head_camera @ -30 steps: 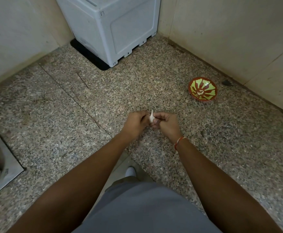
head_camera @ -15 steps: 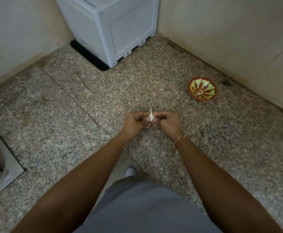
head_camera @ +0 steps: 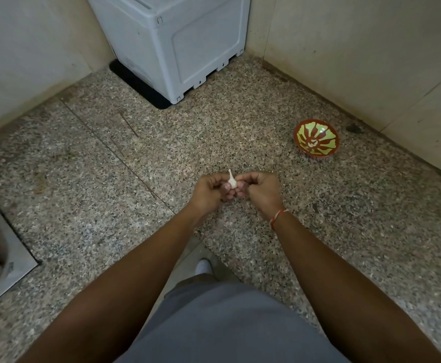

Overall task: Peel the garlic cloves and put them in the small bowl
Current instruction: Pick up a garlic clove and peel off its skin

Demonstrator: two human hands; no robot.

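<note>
both hands meet above the counter [head_camera: 240, 127], and the garlic [head_camera: 232, 181] is pinched between them. the left hand [head_camera: 210, 191] has its fingers curled, and its thumb and fingertips press the clove from the left side. the right hand [head_camera: 260, 189] is curled too, and its fingertips meet the clove from the right. i think the clove is held in the air, close in front of the body, so that both thumbs can work on the skin and the eyes can follow it; one hand steadies it while the other can pull.

the clove stands almost upright. its long axis runs from the fingers upward, and the thin pointed tail points up and a little to the left, away from the person. the fat end sits low, hidden partly by the fingers. the skin looks white and seems to be on it yet, though this is too small to be sure.

the bowl [head_camera: 316, 137] waits on the counter, well apart to the right and further back, near the wall, probably within easy reach for dropping a peeled clove. some pale bits may lie in it, but i cannot tell.
</note>
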